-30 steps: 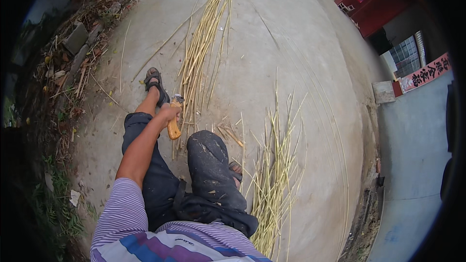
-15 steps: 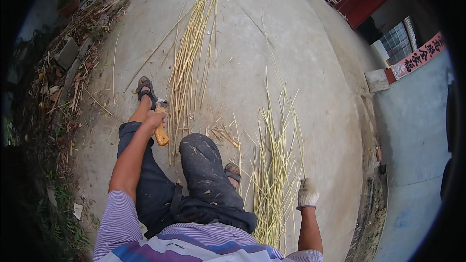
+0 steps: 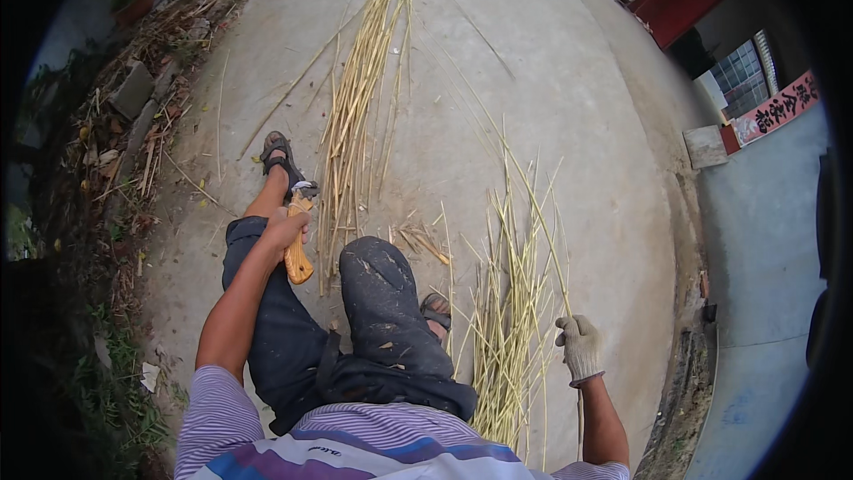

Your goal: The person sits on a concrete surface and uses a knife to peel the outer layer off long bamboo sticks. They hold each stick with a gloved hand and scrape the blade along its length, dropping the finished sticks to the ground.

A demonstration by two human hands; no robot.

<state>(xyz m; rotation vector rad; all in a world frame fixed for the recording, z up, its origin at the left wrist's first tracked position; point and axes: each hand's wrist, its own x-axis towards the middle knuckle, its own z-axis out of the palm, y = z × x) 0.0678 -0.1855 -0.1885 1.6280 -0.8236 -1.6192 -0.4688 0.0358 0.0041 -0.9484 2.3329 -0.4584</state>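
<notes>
My bare left hand (image 3: 286,229) is closed round a tool with a curved yellow-brown handle (image 3: 298,265). The tool's dark metal end (image 3: 306,188) shows above my fingers, beside my left sandal, but its kind is unclear. On the right, my right hand (image 3: 582,343) wears a pale knitted glove and is closed on a long thin stalk (image 3: 538,204). That stalk slants up and to the left over the ground, and its lower end comes out below my wrist. Just left of the glove lies a loose pile of greenish-yellow stalks (image 3: 508,329).
A bundle of longer, yellower stalks (image 3: 355,116) stretches ahead on the concrete. Short cut pieces (image 3: 425,244) lie in front of my knee (image 3: 378,289). Rubble and dry sticks (image 3: 133,124) line the left edge; a pale blue wall (image 3: 755,284) stands at right.
My right hand has moved slightly right with the stalk, which has swung with it and now slants above the pile. My left hand keeps its hold on the tool.
</notes>
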